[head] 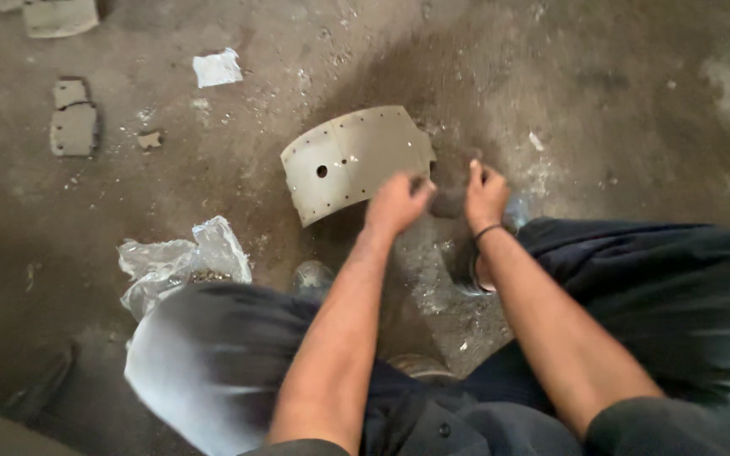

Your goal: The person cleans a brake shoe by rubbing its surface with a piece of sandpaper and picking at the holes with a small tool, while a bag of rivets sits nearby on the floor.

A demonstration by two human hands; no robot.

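Together, both hands' fingers point(420, 187) pinch a dark lump point(451, 196) beside the curved plate point(356, 160).

Far right: bare concrete floor point(635, 110), open passage.
Centre: curved brake lining point(355, 160) blocks the way, just left of both hands.
Near left: crumpled plastic bag point(181, 263) beside the knee.
Far left: scattered lining pieces point(73, 127), paper scrap point(217, 67).

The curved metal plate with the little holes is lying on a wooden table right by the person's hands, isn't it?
Not quite. The head view shows the curved metal plate lying on a dirty concrete floor, not a wooden table. It is right by the left hand and right hand.
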